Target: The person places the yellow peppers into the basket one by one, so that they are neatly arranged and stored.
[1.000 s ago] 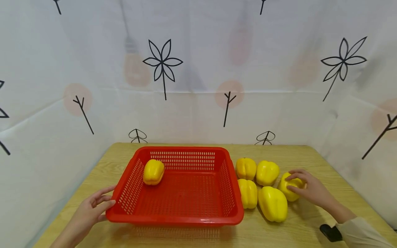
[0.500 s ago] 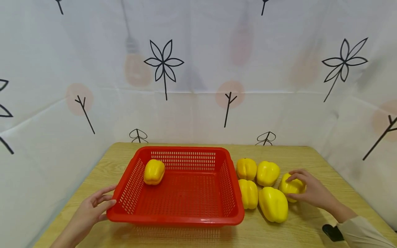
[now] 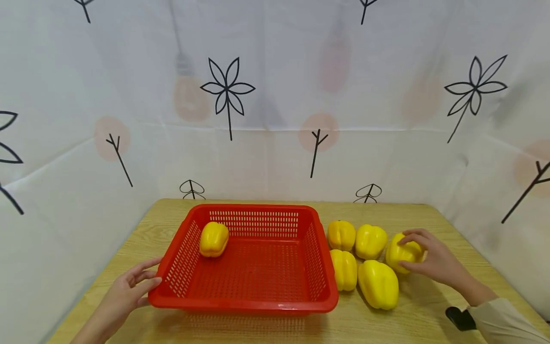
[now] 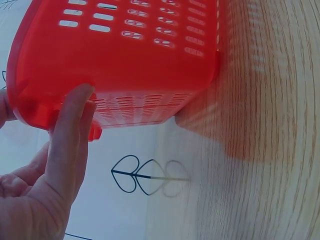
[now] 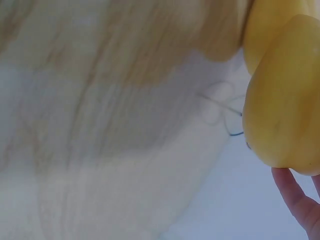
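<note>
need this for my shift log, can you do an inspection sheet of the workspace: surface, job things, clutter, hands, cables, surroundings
Surface: wood-grain table, light brown
Job things: red basket with one yellow pepper inside, toward its far left; four more peppers right of it on the table
Clutter: dark object beside the right sleeve, too unclear to name
Left hand: grips the basket's left rim
Right hand: holds another pepper outside the basket
Cables: nothing seen
Surroundings: pale cloth printed with leaves and twigs, behind and at both sides
</note>
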A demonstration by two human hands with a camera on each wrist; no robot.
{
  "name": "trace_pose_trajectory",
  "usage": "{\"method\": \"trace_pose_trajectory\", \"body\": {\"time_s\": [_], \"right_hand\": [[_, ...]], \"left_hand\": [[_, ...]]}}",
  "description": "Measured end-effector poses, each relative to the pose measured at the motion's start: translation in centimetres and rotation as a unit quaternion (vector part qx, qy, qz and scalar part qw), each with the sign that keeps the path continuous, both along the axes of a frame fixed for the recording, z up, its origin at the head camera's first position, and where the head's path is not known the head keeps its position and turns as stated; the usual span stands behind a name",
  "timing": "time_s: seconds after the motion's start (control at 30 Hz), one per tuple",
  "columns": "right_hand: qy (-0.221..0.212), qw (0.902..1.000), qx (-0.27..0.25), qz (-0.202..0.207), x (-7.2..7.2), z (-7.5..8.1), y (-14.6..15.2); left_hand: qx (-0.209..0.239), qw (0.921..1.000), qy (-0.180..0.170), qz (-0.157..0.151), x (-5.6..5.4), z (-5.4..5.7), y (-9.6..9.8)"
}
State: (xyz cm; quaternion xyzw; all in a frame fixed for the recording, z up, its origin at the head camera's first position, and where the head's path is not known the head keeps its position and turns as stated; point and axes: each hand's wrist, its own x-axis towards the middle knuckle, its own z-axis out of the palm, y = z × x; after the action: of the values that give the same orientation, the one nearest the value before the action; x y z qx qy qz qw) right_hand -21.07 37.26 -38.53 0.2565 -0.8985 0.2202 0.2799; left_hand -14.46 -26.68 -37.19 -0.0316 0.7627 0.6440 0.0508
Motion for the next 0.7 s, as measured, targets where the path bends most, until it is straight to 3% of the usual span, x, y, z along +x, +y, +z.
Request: {"method": "trace_pose_trajectory", "body": {"time_s": [0.7], "right_hand": [[0.033, 0.9984, -0.013, 0.043, -0.2, 3.5, -1.5]], "left_hand": [[0.004, 1.0, -0.002, -0.001, -0.1, 0.0, 0.0]]}}
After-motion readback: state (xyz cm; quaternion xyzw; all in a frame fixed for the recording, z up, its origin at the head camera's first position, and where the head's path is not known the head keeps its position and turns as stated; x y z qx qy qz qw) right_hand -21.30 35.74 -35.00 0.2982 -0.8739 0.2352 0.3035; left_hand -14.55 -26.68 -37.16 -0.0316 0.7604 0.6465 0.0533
